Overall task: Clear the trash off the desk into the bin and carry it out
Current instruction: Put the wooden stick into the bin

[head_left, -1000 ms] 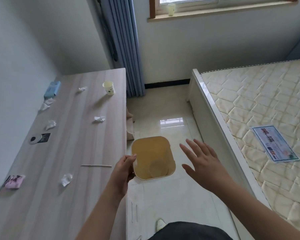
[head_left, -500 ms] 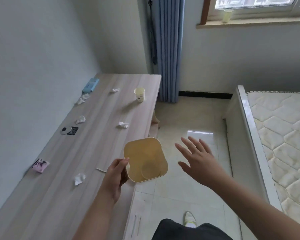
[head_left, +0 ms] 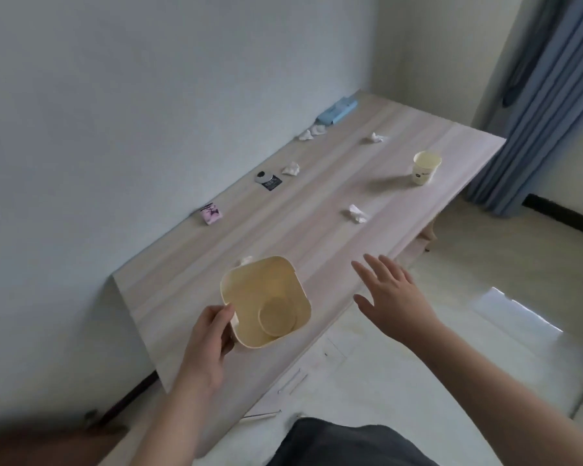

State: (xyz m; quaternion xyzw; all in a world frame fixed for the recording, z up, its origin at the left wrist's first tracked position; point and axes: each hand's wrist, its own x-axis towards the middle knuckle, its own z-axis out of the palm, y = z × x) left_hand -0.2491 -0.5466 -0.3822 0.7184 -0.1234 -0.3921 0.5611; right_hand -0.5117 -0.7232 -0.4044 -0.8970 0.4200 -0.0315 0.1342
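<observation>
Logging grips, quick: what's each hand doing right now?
Left hand: grips the rim of the yellow bin.
Right hand: open, fingers spread, holding nothing.

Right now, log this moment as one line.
left hand holds bin over desk | right hand open, empty | tissues, paper cup still on desk

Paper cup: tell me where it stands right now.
In the head view the paper cup stands upright at the desk's far right end, near the floor-side edge and the blue curtain.

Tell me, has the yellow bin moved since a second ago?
Yes. The bin, gripped by the left hand, came from over the floor to over the desk.
</observation>
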